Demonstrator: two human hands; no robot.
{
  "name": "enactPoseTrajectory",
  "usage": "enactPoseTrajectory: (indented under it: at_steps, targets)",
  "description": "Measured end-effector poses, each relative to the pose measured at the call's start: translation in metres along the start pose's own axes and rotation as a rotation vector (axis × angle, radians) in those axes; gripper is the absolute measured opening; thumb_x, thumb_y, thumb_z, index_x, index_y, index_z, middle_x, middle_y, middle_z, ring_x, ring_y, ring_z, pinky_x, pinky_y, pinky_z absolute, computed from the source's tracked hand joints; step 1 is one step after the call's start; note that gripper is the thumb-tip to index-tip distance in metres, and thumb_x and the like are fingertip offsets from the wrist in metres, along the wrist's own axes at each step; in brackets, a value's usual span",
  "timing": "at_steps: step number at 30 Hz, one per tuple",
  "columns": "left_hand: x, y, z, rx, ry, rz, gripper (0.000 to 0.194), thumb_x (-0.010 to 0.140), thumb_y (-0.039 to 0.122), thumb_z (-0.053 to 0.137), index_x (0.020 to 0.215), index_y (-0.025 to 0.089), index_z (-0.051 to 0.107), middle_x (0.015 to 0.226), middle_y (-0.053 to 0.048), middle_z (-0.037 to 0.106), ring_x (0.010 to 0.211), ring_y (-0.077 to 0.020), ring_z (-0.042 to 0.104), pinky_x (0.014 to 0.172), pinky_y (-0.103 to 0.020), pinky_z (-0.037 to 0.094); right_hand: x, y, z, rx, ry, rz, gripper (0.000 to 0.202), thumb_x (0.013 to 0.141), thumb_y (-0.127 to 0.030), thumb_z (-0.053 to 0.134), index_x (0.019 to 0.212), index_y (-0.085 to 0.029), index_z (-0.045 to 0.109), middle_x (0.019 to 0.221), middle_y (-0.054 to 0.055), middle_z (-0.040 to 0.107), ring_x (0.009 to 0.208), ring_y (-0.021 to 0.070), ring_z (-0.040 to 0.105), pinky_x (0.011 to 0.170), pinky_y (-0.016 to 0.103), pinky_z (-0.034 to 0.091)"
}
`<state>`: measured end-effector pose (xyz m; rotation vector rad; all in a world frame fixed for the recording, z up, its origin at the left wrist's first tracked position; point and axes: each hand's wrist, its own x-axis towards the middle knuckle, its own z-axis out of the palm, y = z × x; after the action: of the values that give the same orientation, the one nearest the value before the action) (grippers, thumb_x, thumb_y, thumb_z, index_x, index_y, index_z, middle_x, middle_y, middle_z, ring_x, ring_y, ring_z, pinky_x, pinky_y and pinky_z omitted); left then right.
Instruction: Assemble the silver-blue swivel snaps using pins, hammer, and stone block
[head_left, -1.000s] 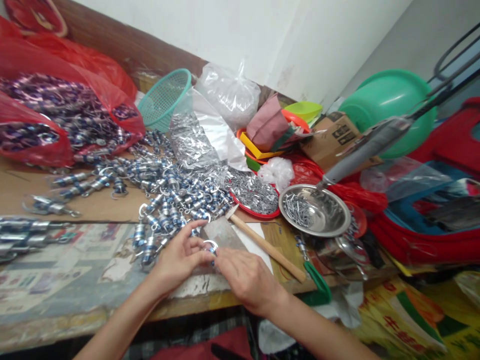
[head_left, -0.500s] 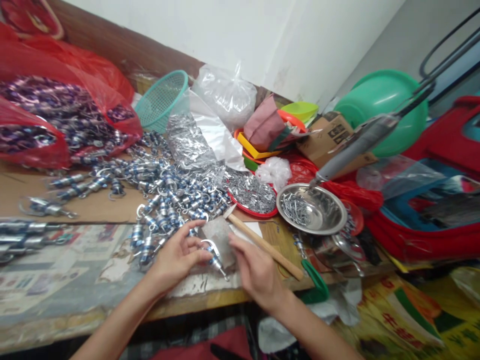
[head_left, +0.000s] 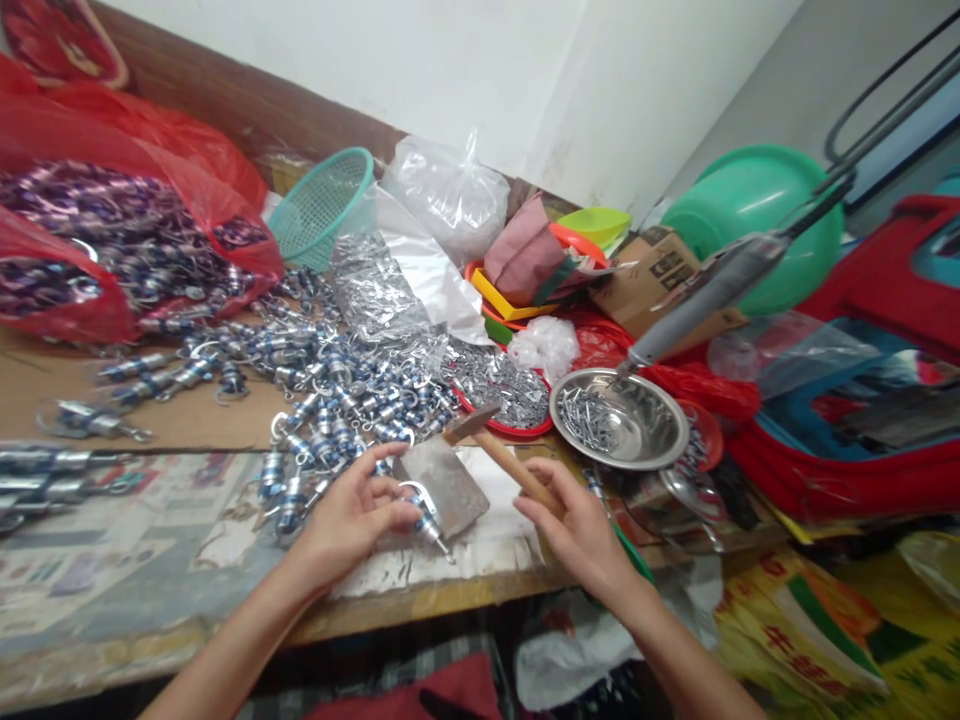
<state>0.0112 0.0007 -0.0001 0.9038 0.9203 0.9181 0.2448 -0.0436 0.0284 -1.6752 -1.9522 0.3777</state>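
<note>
My left hand [head_left: 358, 515] pinches a small silver-and-blue metal fitting with a hook [head_left: 424, 512] between thumb and fingers. The fitting lies at the left edge of a flat grey metal block [head_left: 459, 488]. My right hand [head_left: 574, 515] is closed round the wooden handle of a hammer [head_left: 521, 470]. The hammer's head is raised just above the block's far edge, close to a red tray of small flat metal pieces [head_left: 504, 385]. Beyond my left hand is a heap of similar hooked fittings [head_left: 352, 400].
A steel bowl [head_left: 660, 425] with metal pins stands at the right, under a grey-handled tool [head_left: 697, 295]. Red plastic bags [head_left: 75, 120] full of purple fittings fill the back left. A teal basket [head_left: 322, 205] and a clear bag [head_left: 450, 200] stand behind. The table's front edge [head_left: 420, 610] runs below my wrists.
My right hand has moved right from the block and taken hold of the hammer, which is now lifted off the table. My left hand keeps the fitting at the block.
</note>
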Motion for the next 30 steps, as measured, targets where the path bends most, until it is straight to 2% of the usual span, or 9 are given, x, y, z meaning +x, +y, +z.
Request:
enactPoseTrajectory:
  at_steps: [3, 7, 11, 14, 17, 21, 24, 27, 30]
  targets:
    - [0.000, 0.001, 0.000, -0.015, -0.002, -0.006, 0.063, 0.057, 0.012, 0.069, 0.113, 0.018, 0.039, 0.063, 0.004, 0.061, 0.059, -0.0150, 0.061, 0.059, -0.030, 0.050, -0.018, -0.015, -0.013, -0.008, 0.023, -0.155, 0.039, 0.083, -0.018, 0.049, 0.121, -0.029, 0.045, 0.102, 0.003, 0.060, 0.089, 0.0164, 0.058, 0.075, 0.026, 0.045]
    - [0.000, 0.001, -0.001, 0.005, 0.000, 0.003, 0.064, 0.057, 0.011, 0.069, 0.114, 0.018, 0.039, 0.064, 0.003, 0.062, 0.058, -0.0140, 0.061, 0.059, -0.029, 0.050, -0.034, -0.021, -0.010, -0.075, 0.108, -0.269, 0.049, 0.084, -0.011, 0.044, 0.128, -0.032, 0.038, 0.096, 0.003, 0.061, 0.081, 0.0150, 0.060, 0.066, 0.024, 0.046]
    - [0.000, 0.000, -0.001, 0.038, 0.032, 0.009, 0.067, 0.055, 0.012, 0.070, 0.114, 0.018, 0.039, 0.062, 0.004, 0.063, 0.057, -0.0134, 0.060, 0.057, -0.026, 0.049, -0.038, -0.019, 0.000, -0.246, -0.017, -0.286, 0.047, 0.083, -0.008, 0.041, 0.126, -0.029, 0.044, 0.085, 0.004, 0.063, 0.071, 0.0159, 0.060, 0.059, 0.025, 0.045]
    - [0.000, 0.000, 0.000, 0.041, 0.041, 0.005, 0.068, 0.053, 0.013, 0.071, 0.114, 0.017, 0.040, 0.060, 0.005, 0.063, 0.056, -0.0133, 0.060, 0.056, -0.025, 0.049, -0.039, -0.020, 0.002, -0.212, 0.064, -0.269, 0.046, 0.084, -0.009, 0.041, 0.126, -0.027, 0.044, 0.088, 0.005, 0.063, 0.073, 0.0155, 0.060, 0.062, 0.024, 0.046]
    - [0.001, 0.000, 0.000, 0.038, 0.045, 0.005, 0.069, 0.053, 0.012, 0.071, 0.115, 0.017, 0.039, 0.060, 0.005, 0.063, 0.056, -0.0135, 0.060, 0.056, -0.025, 0.049, -0.035, -0.017, 0.005, -0.156, 0.002, -0.229, 0.043, 0.084, -0.012, 0.042, 0.124, -0.028, 0.047, 0.088, 0.004, 0.064, 0.073, 0.0147, 0.061, 0.064, 0.024, 0.047]
    - [-0.001, -0.002, -0.004, 0.151, 0.046, 0.000, 0.042, 0.056, 0.018, 0.070, 0.096, 0.016, 0.057, 0.066, 0.001, 0.067, 0.063, -0.0162, 0.062, 0.064, -0.030, 0.050, -0.011, 0.001, 0.020, 0.053, 0.039, -0.052, 0.040, 0.081, -0.020, 0.051, 0.120, -0.023, 0.051, 0.100, 0.005, 0.063, 0.087, 0.0178, 0.061, 0.075, 0.028, 0.048]
    - [-0.002, -0.003, -0.008, 0.347, 0.037, 0.056, 0.014, 0.061, 0.023, 0.068, 0.072, 0.016, 0.066, 0.068, -0.003, 0.068, 0.067, -0.0184, 0.062, 0.069, -0.032, 0.048, 0.015, 0.019, 0.033, 0.095, 0.035, 0.010, 0.037, 0.079, -0.025, 0.052, 0.116, -0.018, 0.055, 0.094, 0.006, 0.067, 0.082, 0.0197, 0.062, 0.069, 0.029, 0.050]
    - [-0.003, -0.003, -0.009, 0.482, 0.052, 0.214, 0.007, 0.062, 0.024, 0.068, 0.066, 0.018, 0.068, 0.077, -0.004, 0.067, 0.076, -0.0194, 0.061, 0.074, -0.031, 0.046, 0.042, 0.030, 0.039, 0.015, -0.034, -0.015, 0.027, 0.082, -0.028, 0.048, 0.102, -0.019, 0.064, 0.075, 0.003, 0.068, 0.067, 0.0168, 0.062, 0.061, 0.026, 0.048]
    - [-0.004, -0.001, -0.007, 0.552, 0.057, 0.335, 0.005, 0.063, 0.023, 0.067, 0.061, 0.018, 0.067, 0.084, -0.004, 0.062, 0.082, -0.0185, 0.059, 0.074, -0.028, 0.046, 0.071, 0.034, 0.037, -0.064, 0.001, -0.040, 0.026, 0.085, -0.025, 0.044, 0.097, -0.018, 0.066, 0.087, 0.006, 0.066, 0.080, 0.0173, 0.059, 0.072, 0.028, 0.045]
